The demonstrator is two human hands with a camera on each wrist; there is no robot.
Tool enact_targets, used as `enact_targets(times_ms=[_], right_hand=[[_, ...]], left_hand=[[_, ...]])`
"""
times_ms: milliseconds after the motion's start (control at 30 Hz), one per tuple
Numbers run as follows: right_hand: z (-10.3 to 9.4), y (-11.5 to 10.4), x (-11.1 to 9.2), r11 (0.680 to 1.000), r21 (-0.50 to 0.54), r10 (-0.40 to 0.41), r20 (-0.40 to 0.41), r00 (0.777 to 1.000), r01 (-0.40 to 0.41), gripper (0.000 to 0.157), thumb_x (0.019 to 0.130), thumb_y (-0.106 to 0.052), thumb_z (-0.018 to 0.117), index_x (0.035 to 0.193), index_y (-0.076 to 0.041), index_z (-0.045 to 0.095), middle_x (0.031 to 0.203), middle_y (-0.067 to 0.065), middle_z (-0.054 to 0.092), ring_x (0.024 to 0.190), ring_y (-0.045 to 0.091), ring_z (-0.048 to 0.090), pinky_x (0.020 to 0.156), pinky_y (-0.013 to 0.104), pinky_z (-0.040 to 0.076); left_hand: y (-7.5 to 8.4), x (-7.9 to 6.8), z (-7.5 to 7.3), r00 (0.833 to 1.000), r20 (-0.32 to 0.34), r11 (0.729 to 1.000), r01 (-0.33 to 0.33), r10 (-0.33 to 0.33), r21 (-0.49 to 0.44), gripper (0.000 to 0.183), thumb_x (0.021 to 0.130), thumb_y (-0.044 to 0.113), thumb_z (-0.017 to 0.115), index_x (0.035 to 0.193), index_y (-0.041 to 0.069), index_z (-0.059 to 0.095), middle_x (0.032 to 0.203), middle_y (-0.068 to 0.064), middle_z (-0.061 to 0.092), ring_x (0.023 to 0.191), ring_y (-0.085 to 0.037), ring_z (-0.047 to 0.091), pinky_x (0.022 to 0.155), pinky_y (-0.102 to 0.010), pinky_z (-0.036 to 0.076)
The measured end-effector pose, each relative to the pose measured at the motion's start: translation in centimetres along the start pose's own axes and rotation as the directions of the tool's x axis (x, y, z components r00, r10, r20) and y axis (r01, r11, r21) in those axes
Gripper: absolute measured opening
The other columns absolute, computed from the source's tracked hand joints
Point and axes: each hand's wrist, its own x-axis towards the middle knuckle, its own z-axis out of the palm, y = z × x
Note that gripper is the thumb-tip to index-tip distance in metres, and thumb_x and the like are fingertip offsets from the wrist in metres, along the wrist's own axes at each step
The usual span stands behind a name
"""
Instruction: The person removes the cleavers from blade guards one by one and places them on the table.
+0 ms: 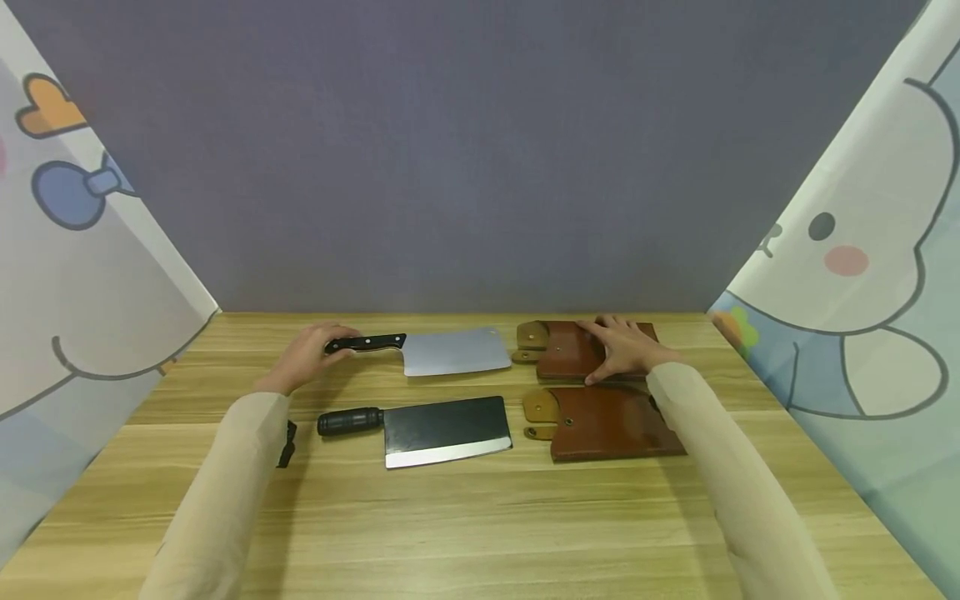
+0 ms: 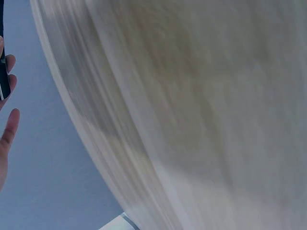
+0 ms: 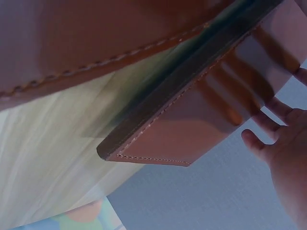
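Observation:
At the back left, my left hand (image 1: 303,354) holds the black riveted handle (image 1: 367,342) of a cleaver with a plain silver blade (image 1: 457,352), the thumb and fingers on either side of it. In the left wrist view the end of that handle (image 2: 5,81) shows between the fingers at the left edge. My right hand (image 1: 622,346) is spread over the back brown leather cleaver sheath (image 1: 558,358), with the thumb at its near edge. Finger shadows fall on this sheath (image 3: 163,139) in the right wrist view, and the fingers look relaxed.
Nearer lies a second cleaver (image 1: 446,429) with a dark blade and round black handle. A second brown sheath (image 1: 607,425) with tan straps lies to its right, partly under the right sleeve. A small black object (image 1: 287,443) shows beside the left sleeve. A grey wall (image 1: 465,167) bounds the wooden table.

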Motion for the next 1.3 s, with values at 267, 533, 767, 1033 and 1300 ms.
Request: enact_targets(times_ms=[267,533,767,1033,1300], right_hand=[[0.2,-0.6,0.6,1.000,0.021,0.019,0.024,1.000,-0.019,0.108,0.061,-0.052,0.079,0.146,-0.015,0.024,0.141,0.024,0.029,0.129,0.047,0.024,0.103,0.065,0.016],[0.6,-0.8,1.1,1.000,0.013,0.009,0.034,0.999,-0.009,0.108,0.061,-0.052,0.079,0.146,-0.015,0.023,0.142,0.026,0.028,0.129,0.049,0.023,0.102,0.067,0.016],[0.9,-0.8,1.4,1.000,0.013,0.008,0.047,0.999,-0.009,0.108,0.061,-0.053,0.078,0.146,-0.014,0.023,0.141,0.025,0.028,0.129,0.049,0.024,0.102,0.067,0.015],[1.0,-0.7,1.5,1.000,0.017,0.021,0.061,0.998,-0.022,0.108,0.062,-0.053,0.078,0.146,-0.013,0.023,0.141,0.026,0.028,0.129,0.049,0.023,0.102,0.067,0.015],[0.8,-0.9,1.6,0.999,0.034,0.036,0.099,0.994,-0.039,0.107,0.063,-0.052,0.077,0.146,-0.013,0.021,0.143,0.027,0.025,0.131,0.051,0.019,0.102,0.068,0.012]], left_hand=[[-0.4,-0.8,-0.3,1.000,-0.009,1.000,0.009,-0.009,-0.013,0.030,0.082,0.009,0.066,0.111,0.001,0.064,0.107,-0.018,0.065,0.100,-0.037,0.058,0.088,-0.053,0.043],[-0.5,-1.3,-0.4,1.000,-0.021,1.000,0.003,-0.003,-0.023,0.028,0.081,0.007,0.067,0.108,0.000,0.065,0.104,-0.018,0.066,0.099,-0.037,0.058,0.087,-0.053,0.043],[-0.9,-1.4,-0.3,1.000,-0.027,1.000,-0.013,0.013,-0.016,0.028,0.080,0.006,0.067,0.107,0.001,0.065,0.103,-0.018,0.066,0.097,-0.036,0.059,0.085,-0.053,0.044],[-1.2,-1.4,-0.3,1.000,0.005,1.000,0.013,-0.013,-0.011,0.029,0.082,0.007,0.066,0.109,0.000,0.064,0.106,-0.018,0.065,0.099,-0.037,0.058,0.088,-0.053,0.043],[-1.3,-1.3,-0.2,0.996,0.062,0.998,0.058,-0.060,0.023,0.030,0.083,0.008,0.065,0.112,0.001,0.062,0.108,-0.020,0.064,0.101,-0.039,0.057,0.088,-0.054,0.043]])
